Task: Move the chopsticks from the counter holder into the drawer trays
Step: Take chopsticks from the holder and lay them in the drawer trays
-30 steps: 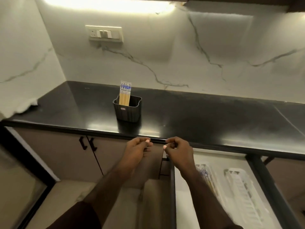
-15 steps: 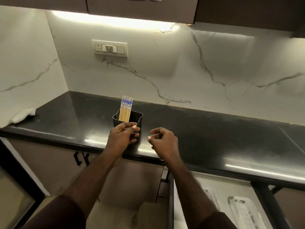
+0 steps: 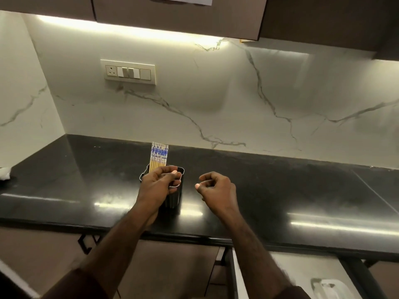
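A bundle of chopsticks, yellow with blue-and-white patterned tops, stands upright in a small black holder on the black counter. My left hand covers the holder's top, its fingertips pinched together over the rim just right of the chopsticks; whether it grips any is hidden. My right hand hovers over the counter to the right of the holder, fingers loosely curled with nothing in them. Below the counter's edge the open drawer shows a corner of a white tray.
A white cloth lies at the counter's far left. A switch plate sits on the marble wall behind, under dark upper cabinets. Black door handles stick out below the counter on the left.
Both hands rose from the counter's front edge to the holder. The left hand settled onto the holder's top, the right moved out to its right. The view tilted up, hiding most of the drawer.
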